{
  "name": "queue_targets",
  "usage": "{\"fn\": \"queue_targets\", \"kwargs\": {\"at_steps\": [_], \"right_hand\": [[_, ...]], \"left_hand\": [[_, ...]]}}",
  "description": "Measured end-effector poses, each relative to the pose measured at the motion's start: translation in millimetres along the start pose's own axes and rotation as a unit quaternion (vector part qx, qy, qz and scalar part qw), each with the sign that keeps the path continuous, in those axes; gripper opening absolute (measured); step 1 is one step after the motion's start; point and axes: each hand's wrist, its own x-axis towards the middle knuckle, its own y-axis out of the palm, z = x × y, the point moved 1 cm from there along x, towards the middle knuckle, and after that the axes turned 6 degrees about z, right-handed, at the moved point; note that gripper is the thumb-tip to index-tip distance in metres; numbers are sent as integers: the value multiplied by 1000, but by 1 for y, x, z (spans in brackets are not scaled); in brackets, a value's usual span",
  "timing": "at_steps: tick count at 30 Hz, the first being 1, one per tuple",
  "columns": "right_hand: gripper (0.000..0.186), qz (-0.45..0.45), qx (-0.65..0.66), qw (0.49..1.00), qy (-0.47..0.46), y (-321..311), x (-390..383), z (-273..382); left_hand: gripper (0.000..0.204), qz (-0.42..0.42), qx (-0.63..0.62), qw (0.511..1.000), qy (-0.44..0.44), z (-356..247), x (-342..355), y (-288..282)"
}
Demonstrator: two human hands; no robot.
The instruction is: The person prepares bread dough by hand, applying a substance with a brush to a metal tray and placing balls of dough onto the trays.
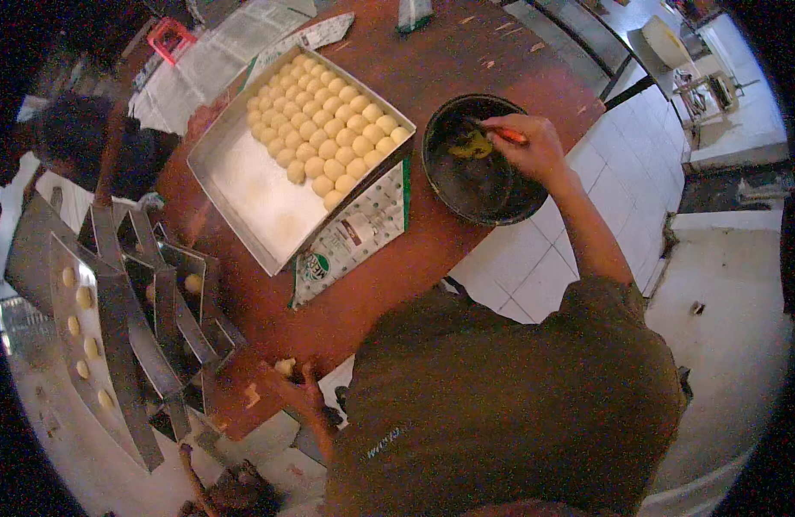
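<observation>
A big metal baking tray (242,185) sits in the middle of the reddish tabletop (415,250). The far half of the tray is full of small round dough balls (324,116) in neat rows; the near half is bare. The tray rests on a green and white printed sheet (354,237) that sticks out from under its near corner.

Just to the right of the tray is a dark round bowl (484,164) with a yellow lump (471,145) inside. The right hand (531,146) is over the bowl's far rim, its fingers pinched on an orange handle (511,135) that reaches into the bowl.

The left hand (303,392) is well below the tray, at the near edge of the tabletop. Its fingers curl loosely beside a small pale bit of dough (285,366).

Left of the tray stands a pile of more metal trays (113,319), tipped on their sides, some with dough balls on them. Beyond that pile, another person (79,138) bends down. Newspapers (217,52) lie past the tray's far corner.
</observation>
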Motion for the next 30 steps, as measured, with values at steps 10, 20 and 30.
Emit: {"fn": "queue_targets", "kwargs": {"at_steps": [10,20,30], "right_hand": [[24,-126,113,984,-48,-9,49,69],[40,-114,803,585,12,13,85,59],[42,6,525,799,-293,-38,170,441]], "left_hand": [[56,-203,-51,966,-153,55,-88,-63],[47,-524,-25,827,-200,118,-63,-147],[77,-609,33,778,153,15,6,-395]]}}
